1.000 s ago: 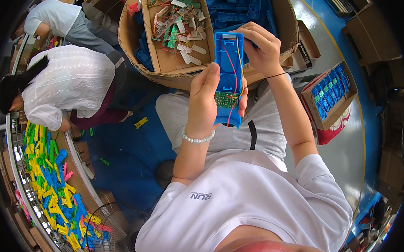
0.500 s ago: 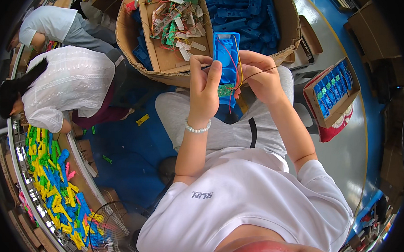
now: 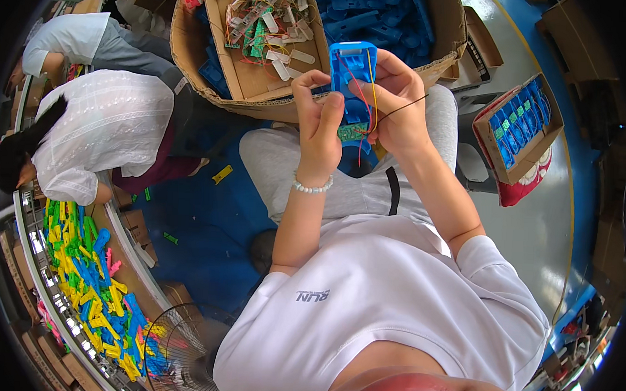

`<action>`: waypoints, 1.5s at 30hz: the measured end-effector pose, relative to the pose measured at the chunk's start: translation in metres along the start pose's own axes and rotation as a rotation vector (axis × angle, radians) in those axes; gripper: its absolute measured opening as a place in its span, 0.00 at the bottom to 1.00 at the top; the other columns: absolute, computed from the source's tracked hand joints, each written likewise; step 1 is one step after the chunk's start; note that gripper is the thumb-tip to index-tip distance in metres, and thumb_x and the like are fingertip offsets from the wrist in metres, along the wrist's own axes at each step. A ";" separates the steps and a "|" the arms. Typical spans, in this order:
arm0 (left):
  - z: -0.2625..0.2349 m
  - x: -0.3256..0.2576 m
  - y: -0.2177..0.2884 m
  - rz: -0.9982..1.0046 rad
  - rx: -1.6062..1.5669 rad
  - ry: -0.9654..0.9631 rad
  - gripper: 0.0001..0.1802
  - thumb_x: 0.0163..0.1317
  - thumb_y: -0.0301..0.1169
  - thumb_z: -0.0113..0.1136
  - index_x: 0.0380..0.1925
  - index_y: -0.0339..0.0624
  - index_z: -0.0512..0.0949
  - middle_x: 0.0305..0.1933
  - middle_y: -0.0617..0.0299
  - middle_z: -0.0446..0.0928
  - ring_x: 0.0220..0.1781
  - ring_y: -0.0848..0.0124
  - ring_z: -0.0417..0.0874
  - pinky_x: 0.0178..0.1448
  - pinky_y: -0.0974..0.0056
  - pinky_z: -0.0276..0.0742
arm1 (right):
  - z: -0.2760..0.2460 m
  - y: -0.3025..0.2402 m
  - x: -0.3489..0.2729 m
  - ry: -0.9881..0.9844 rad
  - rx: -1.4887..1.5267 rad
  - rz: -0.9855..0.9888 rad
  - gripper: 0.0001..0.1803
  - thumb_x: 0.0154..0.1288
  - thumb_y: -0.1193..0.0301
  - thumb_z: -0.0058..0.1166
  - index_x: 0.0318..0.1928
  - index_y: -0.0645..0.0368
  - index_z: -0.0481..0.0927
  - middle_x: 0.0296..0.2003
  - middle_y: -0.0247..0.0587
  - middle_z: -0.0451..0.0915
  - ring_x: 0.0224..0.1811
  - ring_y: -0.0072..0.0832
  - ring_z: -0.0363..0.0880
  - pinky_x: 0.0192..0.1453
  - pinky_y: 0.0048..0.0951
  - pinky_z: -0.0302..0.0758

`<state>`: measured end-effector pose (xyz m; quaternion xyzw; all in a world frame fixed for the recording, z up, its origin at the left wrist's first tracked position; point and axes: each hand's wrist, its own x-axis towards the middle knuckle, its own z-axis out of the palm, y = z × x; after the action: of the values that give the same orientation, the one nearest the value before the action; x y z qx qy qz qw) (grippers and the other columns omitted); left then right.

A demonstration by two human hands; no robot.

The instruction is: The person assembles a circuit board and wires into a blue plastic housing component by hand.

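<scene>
A blue plastic shell [image 3: 344,79] is held upright above the lap, open face toward the wearer, between two hands that are both clamped on it. The left hand [image 3: 321,126] grips its left side, thumb laid over the edge, seemingly to steady it; the right hand [image 3: 402,114] grips the other side with its thumb reaching into the hollow, perhaps to press something there, though what lies under that thumb is hidden. The shell is a long, smooth, shallow trough with moulded ribs. A small green circuit board [image 3: 352,132] sits near its lower end, and a thin red wire [image 3: 359,150], a yellow wire [image 3: 376,100] and a black wire [image 3: 409,107] curl loosely from that area. Just beyond, a rough-edged carton [image 3: 271,111] holds more glossy blue shells [image 3: 368,22], with a cardboard tray [image 3: 251,85] of tangled boards, wires and flat white tabs set across it, probably for easy reach. To the right, a shallow box [image 3: 547,148] of blue shells standing in a neat row rests over a soft red cushion [image 3: 526,193]. Off left, hard yellow, green, blue and pink plastic pieces [image 3: 95,294] lie heaped on a bench beside a co-worker [image 3: 106,123] in white.
</scene>
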<state>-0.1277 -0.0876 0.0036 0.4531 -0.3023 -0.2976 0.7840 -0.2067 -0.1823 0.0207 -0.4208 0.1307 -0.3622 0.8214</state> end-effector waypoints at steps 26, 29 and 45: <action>0.011 0.031 0.011 -0.079 -0.049 0.195 0.25 0.75 0.50 0.43 0.42 0.35 0.73 0.34 0.51 0.80 0.27 0.63 0.83 0.31 0.62 0.81 | -0.028 -0.003 -0.020 -0.251 -0.509 -0.257 0.15 0.49 0.69 0.74 0.38 0.56 0.85 0.55 0.41 0.69 0.59 0.31 0.71 0.60 0.35 0.72; 0.006 0.045 0.012 -0.192 -0.231 0.259 0.27 0.75 0.52 0.42 0.42 0.34 0.73 0.33 0.51 0.80 0.29 0.62 0.83 0.32 0.61 0.82 | -0.036 -0.031 -0.039 -0.441 -0.785 -0.396 0.18 0.46 0.68 0.75 0.39 0.54 0.86 0.61 0.45 0.69 0.64 0.36 0.69 0.65 0.38 0.69; 0.104 -0.009 -0.068 -0.993 0.112 -1.082 0.28 0.74 0.53 0.45 0.41 0.34 0.76 0.31 0.60 0.80 0.27 0.76 0.82 0.32 0.72 0.80 | -0.158 -0.125 -0.160 -0.251 -1.743 -0.414 0.28 0.49 0.71 0.70 0.53 0.51 0.78 0.56 0.38 0.77 0.63 0.44 0.72 0.58 0.43 0.77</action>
<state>-0.2244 -0.1642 -0.0168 0.3660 -0.4208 -0.7835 0.2740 -0.4624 -0.2117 0.0077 -0.9452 0.1899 -0.2269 0.1379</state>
